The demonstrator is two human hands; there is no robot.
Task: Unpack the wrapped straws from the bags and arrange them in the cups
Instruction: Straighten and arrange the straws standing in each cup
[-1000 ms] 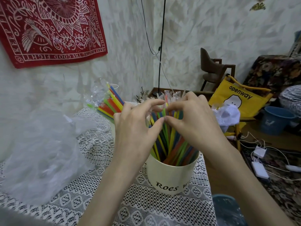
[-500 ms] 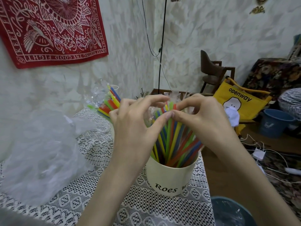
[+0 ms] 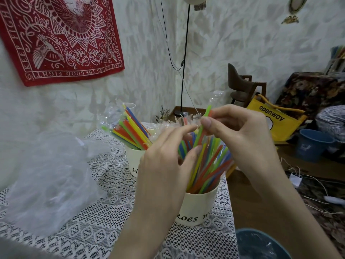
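1. While the right hand sits at centre right of the head view, its thumb and curled fingers pinch a green straw near its top end, lifted above the rest.
2. The left hand, at frame centre, has loosely bent fingers spread against the straw bundle; they touch the straws, gripping none.
3. The bundle, thin plastic sticks in green, orange, yellow and blue inside clear crinkled wrappers, fans out of a round cream cup with black lettering at lower centre.
4. A second cream cup stands just behind and left of it, its straws leaning to the upper left; the left hand hides part of its wall.
5. Both cups stand on a white lace tablecloth; a crumpled clear plastic bag lies at left.
6. A red printed cloth hangs at upper left, a yellow tote bag and a blue bucket sit at right, and a blue bin shows at the lower edge.
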